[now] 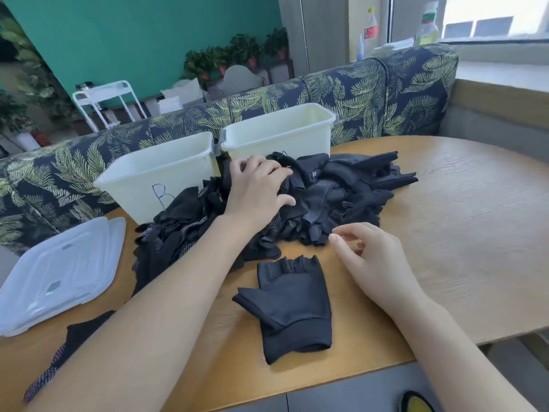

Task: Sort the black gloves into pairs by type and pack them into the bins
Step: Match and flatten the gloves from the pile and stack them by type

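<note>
A heap of black gloves [335, 197] lies mid-table in front of two pale bins. My left hand [258, 185] rests on top of the heap, fingers spread over the gloves. My right hand [368, 257] hovers at the heap's near edge with loosely curled fingers, holding nothing. One fingerless black glove [288, 304] lies flat and alone on the table close to me, between my forearms. A dotted-grip glove [59, 352] lies under my left forearm at the near left. The left bin [142, 176] is marked "B"; the right bin [276, 135] stands behind the heap.
Two translucent lids [62, 272] are stacked at the table's left edge. The wooden table [460, 233] has bare surface on the right. A leaf-patterned bench back [386, 93] runs behind the bins.
</note>
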`<state>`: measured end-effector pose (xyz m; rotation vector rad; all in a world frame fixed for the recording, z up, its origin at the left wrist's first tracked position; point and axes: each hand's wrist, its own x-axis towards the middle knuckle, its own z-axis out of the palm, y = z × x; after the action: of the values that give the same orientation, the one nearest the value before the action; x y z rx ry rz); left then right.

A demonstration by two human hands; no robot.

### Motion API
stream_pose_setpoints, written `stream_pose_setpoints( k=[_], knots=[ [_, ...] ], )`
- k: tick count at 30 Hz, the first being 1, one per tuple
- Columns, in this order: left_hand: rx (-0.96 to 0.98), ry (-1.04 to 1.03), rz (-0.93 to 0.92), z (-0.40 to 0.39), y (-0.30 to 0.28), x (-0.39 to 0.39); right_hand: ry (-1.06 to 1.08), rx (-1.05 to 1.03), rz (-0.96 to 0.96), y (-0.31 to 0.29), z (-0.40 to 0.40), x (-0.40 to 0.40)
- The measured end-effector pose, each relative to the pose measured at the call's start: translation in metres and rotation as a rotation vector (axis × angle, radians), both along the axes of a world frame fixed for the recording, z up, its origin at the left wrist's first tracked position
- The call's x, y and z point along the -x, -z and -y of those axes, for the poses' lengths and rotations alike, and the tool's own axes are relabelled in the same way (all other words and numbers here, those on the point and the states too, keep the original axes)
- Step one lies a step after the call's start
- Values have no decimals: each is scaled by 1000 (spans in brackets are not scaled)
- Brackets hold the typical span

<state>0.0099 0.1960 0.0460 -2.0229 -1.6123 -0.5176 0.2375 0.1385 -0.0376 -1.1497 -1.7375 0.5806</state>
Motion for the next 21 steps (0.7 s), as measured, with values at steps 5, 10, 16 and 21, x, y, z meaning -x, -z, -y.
stream_pose_setpoints(
  k=[5,10,16,21],
  knots=[
    [26,19,-106,-13,-8,3,-12,17,-9,0,-1,1],
    [-41,46,289,-20,-38,3,-14,20,-17,-1,-1,1],
    [-80,3,543,-17,-92,12,-4,23,-26,-3,0,1],
    [-80,28,620,-1,-125,19,-2,24,-73,-10,3,2]
  ],
)
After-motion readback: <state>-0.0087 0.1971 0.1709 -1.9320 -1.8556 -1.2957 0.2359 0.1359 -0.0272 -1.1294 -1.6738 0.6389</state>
